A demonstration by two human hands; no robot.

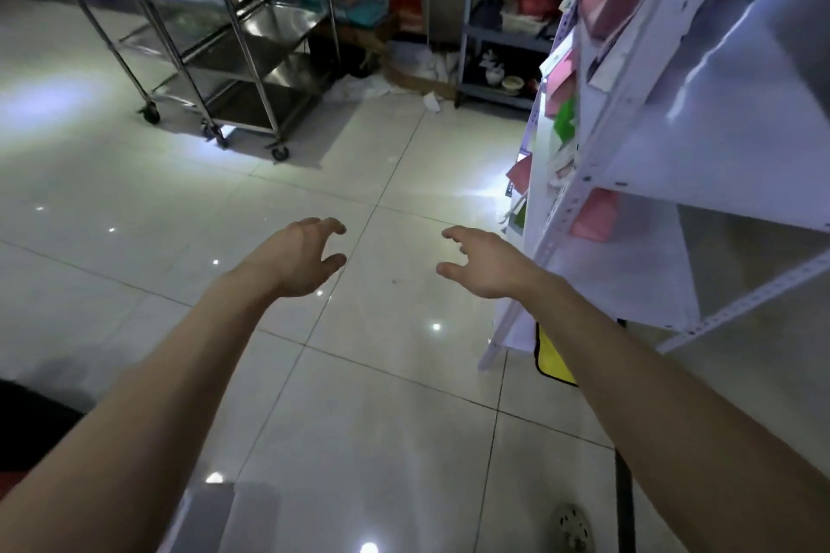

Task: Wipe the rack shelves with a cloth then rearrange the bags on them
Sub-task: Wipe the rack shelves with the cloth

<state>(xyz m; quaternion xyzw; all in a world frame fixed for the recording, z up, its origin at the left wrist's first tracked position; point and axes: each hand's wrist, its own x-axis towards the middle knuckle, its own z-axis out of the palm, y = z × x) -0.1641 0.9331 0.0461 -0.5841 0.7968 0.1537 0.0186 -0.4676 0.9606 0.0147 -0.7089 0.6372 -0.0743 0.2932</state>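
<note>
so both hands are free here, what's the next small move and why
Probably lower the right hand to the yellow cloth lying at the foot of the white rack. Both it and the left hand are empty, fingers loosely spread over the floor, and wiping needs a cloth first.

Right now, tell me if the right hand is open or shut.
Open: the right hand hovers over the floor, fingers loosely curled, holding nothing.

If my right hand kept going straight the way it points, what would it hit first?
Nothing close: the right hand points over glossy tiled floor; the stainless steel wheeled trolley lies roughly ahead, depth unclear.
</note>
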